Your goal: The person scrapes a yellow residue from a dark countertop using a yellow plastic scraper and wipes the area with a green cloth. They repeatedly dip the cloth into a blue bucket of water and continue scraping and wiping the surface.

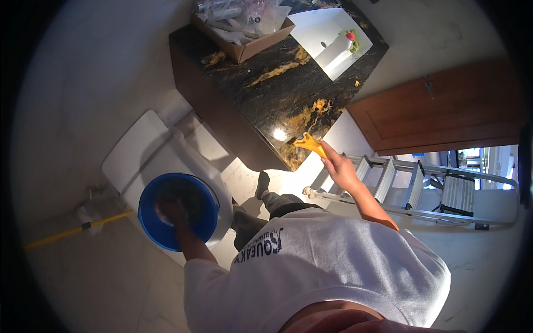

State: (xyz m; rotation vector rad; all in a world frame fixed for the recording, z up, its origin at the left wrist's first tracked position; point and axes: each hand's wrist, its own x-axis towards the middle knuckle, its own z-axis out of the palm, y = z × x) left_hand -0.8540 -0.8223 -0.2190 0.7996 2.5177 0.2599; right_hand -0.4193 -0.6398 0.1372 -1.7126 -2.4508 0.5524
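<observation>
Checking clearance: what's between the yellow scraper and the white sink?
In the head view, only black-and-gold countertop shows between the yellow scraper and the white sink.

- Left hand (pixel 171 211), left of the frame: blurred inside the bucket (pixel 207 221), fingers unclear (shadow, mostly).
- Bags (pixel 269 18), top centre: cut off, contents unclear.
- Ladder (pixel 416 186), right: partly behind a forearm (pixel 373 206).
</observation>
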